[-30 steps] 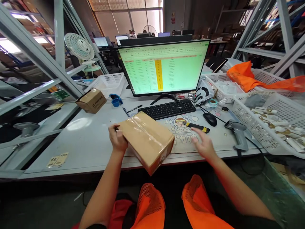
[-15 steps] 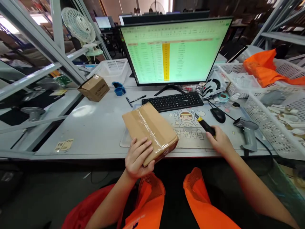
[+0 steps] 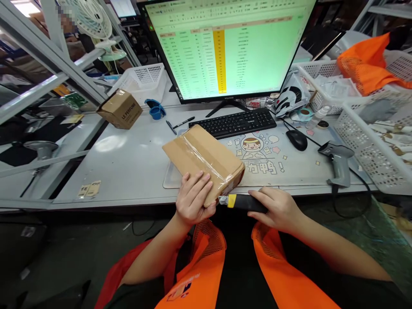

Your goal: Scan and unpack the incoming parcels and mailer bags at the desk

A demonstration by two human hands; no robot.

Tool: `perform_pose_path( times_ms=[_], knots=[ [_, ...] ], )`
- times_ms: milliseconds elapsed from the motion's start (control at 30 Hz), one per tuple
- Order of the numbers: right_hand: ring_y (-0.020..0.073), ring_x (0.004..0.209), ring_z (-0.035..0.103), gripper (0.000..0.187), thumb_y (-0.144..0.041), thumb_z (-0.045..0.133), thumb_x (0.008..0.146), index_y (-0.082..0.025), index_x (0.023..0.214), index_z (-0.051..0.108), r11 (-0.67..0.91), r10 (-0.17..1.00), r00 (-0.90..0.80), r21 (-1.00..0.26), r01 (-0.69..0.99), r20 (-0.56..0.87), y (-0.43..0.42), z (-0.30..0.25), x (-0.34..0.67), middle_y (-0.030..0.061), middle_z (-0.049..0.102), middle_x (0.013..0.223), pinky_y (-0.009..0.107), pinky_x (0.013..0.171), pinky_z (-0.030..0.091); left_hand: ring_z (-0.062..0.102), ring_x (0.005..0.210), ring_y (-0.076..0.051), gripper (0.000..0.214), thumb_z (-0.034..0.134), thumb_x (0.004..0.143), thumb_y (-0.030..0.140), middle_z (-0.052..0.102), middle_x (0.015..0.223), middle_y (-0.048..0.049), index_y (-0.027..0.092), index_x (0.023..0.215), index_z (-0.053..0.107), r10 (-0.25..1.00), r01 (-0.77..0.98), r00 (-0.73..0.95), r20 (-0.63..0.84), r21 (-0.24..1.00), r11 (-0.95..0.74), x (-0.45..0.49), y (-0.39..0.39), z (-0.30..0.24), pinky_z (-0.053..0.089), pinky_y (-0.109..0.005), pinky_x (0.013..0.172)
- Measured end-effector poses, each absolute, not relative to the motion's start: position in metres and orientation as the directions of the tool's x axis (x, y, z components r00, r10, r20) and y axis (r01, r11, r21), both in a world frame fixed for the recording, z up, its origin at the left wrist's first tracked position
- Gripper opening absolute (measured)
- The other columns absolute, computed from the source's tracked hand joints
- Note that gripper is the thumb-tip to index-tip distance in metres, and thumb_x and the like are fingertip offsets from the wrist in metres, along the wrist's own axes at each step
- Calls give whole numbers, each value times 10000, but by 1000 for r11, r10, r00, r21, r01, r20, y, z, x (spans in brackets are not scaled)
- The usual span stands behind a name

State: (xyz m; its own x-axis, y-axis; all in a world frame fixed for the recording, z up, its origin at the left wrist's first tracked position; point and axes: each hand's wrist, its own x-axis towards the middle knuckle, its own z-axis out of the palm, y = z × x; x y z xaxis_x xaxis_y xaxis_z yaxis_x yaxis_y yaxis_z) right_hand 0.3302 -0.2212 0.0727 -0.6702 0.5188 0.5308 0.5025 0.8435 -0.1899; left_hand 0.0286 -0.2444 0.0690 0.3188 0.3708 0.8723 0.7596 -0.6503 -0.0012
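Note:
A taped brown cardboard box rests tilted over the front of the desk mat. My left hand grips its near left corner, fingers on top and thumb at the near edge. In my right hand is a box cutter with a black handle and a yellow band. Its front end points left and is at the box's near side, close to my left thumb. Whether the blade is in the cardboard I cannot tell.
Behind the box stand a keyboard and a lit monitor. To the right are a mouse, a barcode scanner and a white basket. A small perfume carton sits at the left near a metal frame.
My right hand has brought the box cutter left and down, from over the mat to the box's near side. The box stays in my left hand. The view has tipped downward.

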Motion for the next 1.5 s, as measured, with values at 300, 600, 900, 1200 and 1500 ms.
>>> perform_pose_path(
  times_ms=[300,600,900,1200,1500],
  knots=[
    [200,713,631,423,-505,585,1038,-132,1225,657,815,503,-635,-77,574,586,-211,77,339,89,692,894,317,643,464,663,1304,-338,497,641,937,254,757,1235,-204,128,1416,608,418,790,294,860,27,-612,42,-243,70,435,-575,1176],
    [309,935,725,534,-582,562,999,-127,1232,714,349,719,-48,-301,887,693,-148,37,448,156,765,1068,376,798,539,652,1319,-336,426,594,965,290,754,1268,-157,168,1368,656,423,661,369,827,86,-746,-18,-259,63,451,-599,1182],
    [320,868,754,595,-685,563,943,-165,1166,747,212,865,94,-529,822,493,-186,-26,455,132,783,976,404,758,592,359,1564,-338,733,470,982,663,370,1678,-164,277,1592,345,488,571,-623,611,782,-251,-65,-308,12,367,-565,1249],
    [280,976,763,353,-422,640,991,-219,1278,672,664,742,-423,-486,568,520,-183,36,373,106,776,1104,381,823,625,715,1140,-315,452,431,904,473,746,1195,-108,171,1149,664,492,569,-572,656,750,-338,-115,-255,29,606,-444,932],
    [200,696,641,452,-520,594,1029,-142,1265,666,922,385,-752,-269,280,536,-204,76,314,70,678,838,319,600,476,515,1459,-275,650,205,1104,574,578,1518,-183,103,1352,579,421,831,-302,855,453,-324,-79,-224,37,450,-443,1201]
  ],
)
